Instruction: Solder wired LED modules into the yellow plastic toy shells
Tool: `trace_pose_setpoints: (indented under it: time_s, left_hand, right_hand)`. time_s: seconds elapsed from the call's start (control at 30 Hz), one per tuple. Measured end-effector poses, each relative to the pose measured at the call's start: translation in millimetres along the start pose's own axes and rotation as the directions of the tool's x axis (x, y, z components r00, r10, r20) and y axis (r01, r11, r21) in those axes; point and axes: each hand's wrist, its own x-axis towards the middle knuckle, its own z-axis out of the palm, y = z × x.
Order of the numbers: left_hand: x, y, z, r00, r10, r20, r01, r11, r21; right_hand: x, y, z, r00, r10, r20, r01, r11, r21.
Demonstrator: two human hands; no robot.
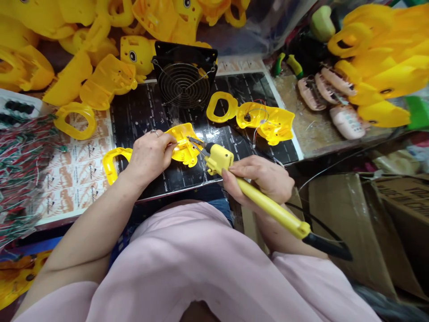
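My left hand (149,154) is closed, its fingertips pinching at the left side of a yellow plastic shell half (183,151) whose inside faces up. That shell has a ring-shaped handle (110,162), part of it hidden by the hand. Held in my right hand (259,179) is a yellow soldering iron (268,203) with a black cord end. Its tip points into the shell, close to the inner posts; whether it touches cannot be made out. Beyond the hands lies a second open shell half (266,120) with thin wires in it.
A black fan (185,76) stands behind the shells. Many yellow shells (107,80) are heaped at the back left, with more (382,58) at the right. Bundled red and green wires (27,170) lie left. Pink shell parts (346,120) sit right; cardboard boxes (345,223) stand below.
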Motion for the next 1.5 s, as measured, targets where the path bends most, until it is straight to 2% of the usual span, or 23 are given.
trace_pose_setpoints:
  time_s: [0.4, 0.6, 0.93, 1.03, 1.13, 1.3, 1.5]
  left_hand:
    - [5.3, 5.5, -6.4, 0.996, 0.008, 0.089, -0.015, 0.996, 0.084]
    - [8.0, 7.5, -4.5, 0.992, -0.029, 0.122, 0.018, 0.996, 0.086]
    - [8.3, 9.0, -6.1, 0.989, -0.037, 0.145, 0.029, 0.998, 0.062]
    - [8.6, 8.8, -6.6, 0.989, -0.045, 0.143, 0.037, 0.998, 0.059]
    - [10.4, 12.0, -10.0, 0.977, -0.089, 0.192, 0.074, 0.993, 0.087]
    - [12.7, 18.7, -17.5, 0.955, -0.115, 0.275, 0.074, 0.985, 0.156]
    - [13.7, 22.8, -20.3, 0.939, -0.139, 0.316, 0.08, 0.978, 0.194]
  right_hand:
    - [2.3, -2.9, 10.6, 0.997, -0.043, 0.064, 0.039, 0.997, 0.067]
    - [3.8, -3.6, 10.0, 0.993, -0.057, 0.101, 0.053, 0.998, 0.04]
    - [-10.9, -3.4, -8.2, 0.986, 0.164, -0.027, -0.164, 0.987, 0.002]
    - [-15.3, 1.2, -3.5, 0.987, 0.149, -0.06, -0.147, 0.988, 0.038]
    - [-14.9, 6.0, 3.6, 0.991, 0.131, 0.006, -0.131, 0.988, 0.079]
    - [-16.4, 8.4, 17.5, 0.995, 0.061, 0.078, -0.056, 0.996, -0.07]
    - [-29.2, 19.7, 44.5, 0.995, 0.091, 0.03, -0.091, 0.996, 0.02]
